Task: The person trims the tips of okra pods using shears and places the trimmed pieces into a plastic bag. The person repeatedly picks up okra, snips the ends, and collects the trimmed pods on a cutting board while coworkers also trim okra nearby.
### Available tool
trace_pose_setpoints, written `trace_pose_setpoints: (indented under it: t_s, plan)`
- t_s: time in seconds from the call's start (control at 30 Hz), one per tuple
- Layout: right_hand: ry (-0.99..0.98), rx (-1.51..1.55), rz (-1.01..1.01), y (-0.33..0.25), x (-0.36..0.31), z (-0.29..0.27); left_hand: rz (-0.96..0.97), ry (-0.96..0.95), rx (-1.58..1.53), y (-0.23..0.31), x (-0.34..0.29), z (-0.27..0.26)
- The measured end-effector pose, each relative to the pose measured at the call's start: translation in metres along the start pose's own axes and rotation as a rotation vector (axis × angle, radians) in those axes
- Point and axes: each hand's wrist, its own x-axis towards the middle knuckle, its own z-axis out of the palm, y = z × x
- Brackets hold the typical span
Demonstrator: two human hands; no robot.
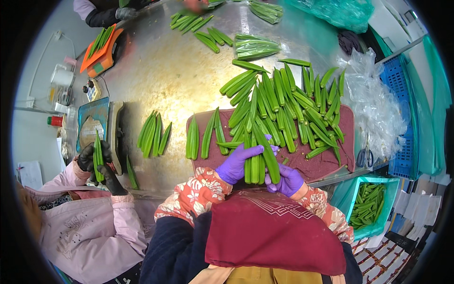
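Observation:
In purple gloves, both my hands meet at the near edge of a maroon cloth (343,158). My left hand (231,165) is closed round a small bunch of okra pods (254,168), their stem ends toward me. One more okra pod (267,156) lies aslant across the bunch's right side, its stem end pinched in the fingers of my right hand (285,181). Just beyond my hands a large heap of loose okra (279,94) covers most of the cloth. Left of my left hand lie several pods (192,137) at the cloth's edge.
At left, a person's black-gloved hands (101,163) hold okra beside a weighing scale (116,137). An orange tray (100,49) with okra stands farther back. Bagged okra (256,46) lies beyond the heap. Clear plastic bags (376,102), scissors (364,157) and a teal-lined crate (354,232) are rightward.

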Motion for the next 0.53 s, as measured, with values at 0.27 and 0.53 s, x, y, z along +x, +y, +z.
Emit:
trace_pose_setpoints:
  t_s: [0.27,0.53]
  plan:
    - [0.186,-0.366,-0.203,-0.02,-0.033,0.01,-0.032,0.159,0.092,-0.004,0.007,0.001]
    - [0.259,0.1,-1.273,-0.035,-0.212,-0.104,0.016,0.138,0.025,-0.001,0.01,-0.01]
